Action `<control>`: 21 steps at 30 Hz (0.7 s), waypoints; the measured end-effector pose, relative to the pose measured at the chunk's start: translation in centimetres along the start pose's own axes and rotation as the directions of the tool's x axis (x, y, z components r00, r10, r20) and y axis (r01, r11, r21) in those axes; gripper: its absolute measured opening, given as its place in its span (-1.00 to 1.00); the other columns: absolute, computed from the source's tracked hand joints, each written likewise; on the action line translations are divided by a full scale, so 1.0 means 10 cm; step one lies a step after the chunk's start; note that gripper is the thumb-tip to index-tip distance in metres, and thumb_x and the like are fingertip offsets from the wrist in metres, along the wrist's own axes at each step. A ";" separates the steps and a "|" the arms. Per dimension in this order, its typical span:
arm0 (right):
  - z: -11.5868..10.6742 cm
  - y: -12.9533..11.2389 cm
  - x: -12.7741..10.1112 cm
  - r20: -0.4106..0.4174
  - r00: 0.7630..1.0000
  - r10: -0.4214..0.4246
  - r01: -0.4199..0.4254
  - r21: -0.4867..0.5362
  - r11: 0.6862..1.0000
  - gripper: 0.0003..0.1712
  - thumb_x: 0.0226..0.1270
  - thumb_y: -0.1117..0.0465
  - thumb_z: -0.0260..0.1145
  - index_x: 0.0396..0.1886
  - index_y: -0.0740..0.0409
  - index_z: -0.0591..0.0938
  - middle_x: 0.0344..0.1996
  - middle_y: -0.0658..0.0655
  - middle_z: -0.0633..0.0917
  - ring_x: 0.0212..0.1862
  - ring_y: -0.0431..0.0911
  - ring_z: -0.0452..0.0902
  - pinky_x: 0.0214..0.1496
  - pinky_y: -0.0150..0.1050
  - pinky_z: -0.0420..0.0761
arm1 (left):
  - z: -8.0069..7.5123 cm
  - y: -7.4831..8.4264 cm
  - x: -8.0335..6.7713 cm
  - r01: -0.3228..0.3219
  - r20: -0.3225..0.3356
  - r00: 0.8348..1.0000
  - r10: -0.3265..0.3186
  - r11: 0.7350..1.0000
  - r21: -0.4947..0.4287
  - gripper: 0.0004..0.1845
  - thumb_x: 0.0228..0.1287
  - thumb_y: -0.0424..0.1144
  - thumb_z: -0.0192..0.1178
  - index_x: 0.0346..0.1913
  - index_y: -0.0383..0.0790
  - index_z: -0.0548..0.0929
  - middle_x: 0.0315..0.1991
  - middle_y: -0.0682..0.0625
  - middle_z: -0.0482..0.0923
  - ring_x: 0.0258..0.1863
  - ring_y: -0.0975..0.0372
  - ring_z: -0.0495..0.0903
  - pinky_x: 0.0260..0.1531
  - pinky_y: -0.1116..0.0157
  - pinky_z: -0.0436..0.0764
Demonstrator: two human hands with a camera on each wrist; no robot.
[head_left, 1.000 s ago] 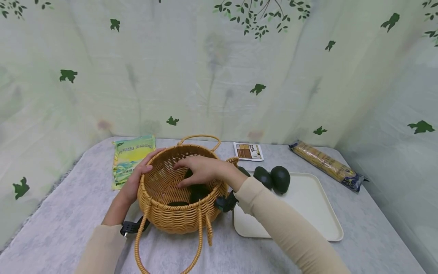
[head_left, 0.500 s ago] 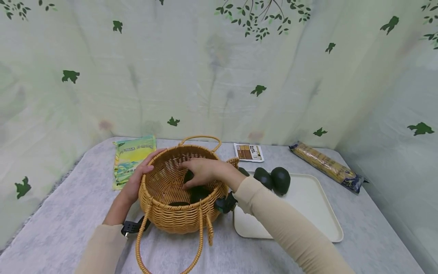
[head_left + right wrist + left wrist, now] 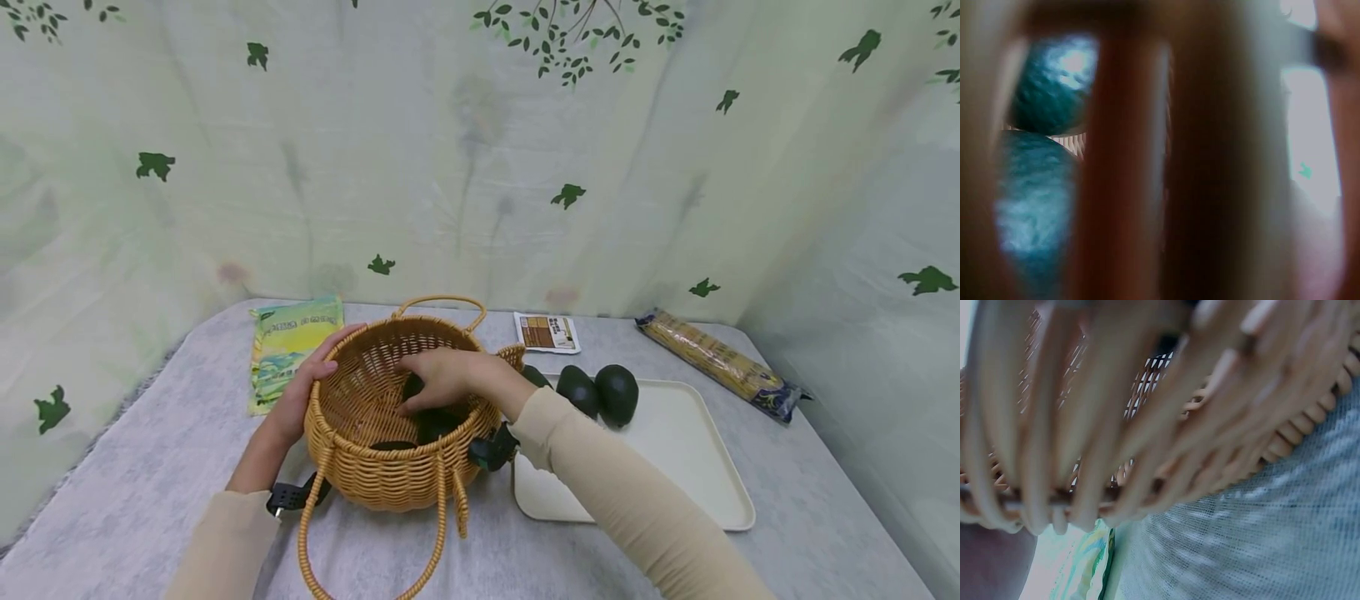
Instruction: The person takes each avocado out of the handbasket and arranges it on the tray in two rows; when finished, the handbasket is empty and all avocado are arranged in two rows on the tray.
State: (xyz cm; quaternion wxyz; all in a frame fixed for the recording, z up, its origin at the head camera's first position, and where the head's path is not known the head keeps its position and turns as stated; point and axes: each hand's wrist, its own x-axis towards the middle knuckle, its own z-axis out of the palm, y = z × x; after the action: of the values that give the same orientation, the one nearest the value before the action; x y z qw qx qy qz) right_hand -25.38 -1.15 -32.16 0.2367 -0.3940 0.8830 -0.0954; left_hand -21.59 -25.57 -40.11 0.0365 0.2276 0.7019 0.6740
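Note:
A round wicker basket (image 3: 390, 475) stands at the middle left of the table in the head view. My left hand (image 3: 303, 385) grips its left rim, thumb over the edge. My right hand (image 3: 442, 377) reaches inside, fingers and thumb around a dark green avocado (image 3: 412, 387); the palm hides most of it. Another avocado (image 3: 437, 423) lies below that hand, and part of a dark one shows near the front wall. Through the blurred weave, the right wrist view catches a bumpy avocado (image 3: 1054, 84) above another. The left wrist view holds mostly basket weave (image 3: 1147, 444).
Right of the basket lies a cream tray (image 3: 675, 450) bearing several avocados (image 3: 617, 395) at its back left. A yellow-green packet (image 3: 295, 350) is at back left, a small brown-and-white packet (image 3: 546, 333) behind the tray, and a long noodle pack (image 3: 720, 363) at back right.
Inside the basket my right hand has shifted slightly right, its fingers closing in around the avocado. My left hand and the basket stay where they were.

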 end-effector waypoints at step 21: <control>0.05 -0.02 0.01 0.042 0.984 -0.171 0.172 -0.010 0.985 -0.35 0.41 0.01 0.41 0.43 0.03 0.49 0.37 0.05 0.54 0.36 -0.12 0.46 0.34 -0.28 0.45 | 0.00 0.00 0.00 0.002 -0.003 1.000 -0.002 1.000 0.013 -0.38 0.56 -0.11 -0.36 0.62 -0.02 0.14 0.47 -0.07 0.20 0.41 0.02 0.33 0.18 0.16 0.57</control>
State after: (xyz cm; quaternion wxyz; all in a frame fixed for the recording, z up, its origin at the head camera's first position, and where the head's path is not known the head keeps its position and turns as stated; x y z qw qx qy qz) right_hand -25.10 -1.36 -32.56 0.2430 -0.4720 0.8414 -0.1014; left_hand -21.61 -25.58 -40.06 0.0346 0.2260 0.7065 0.6698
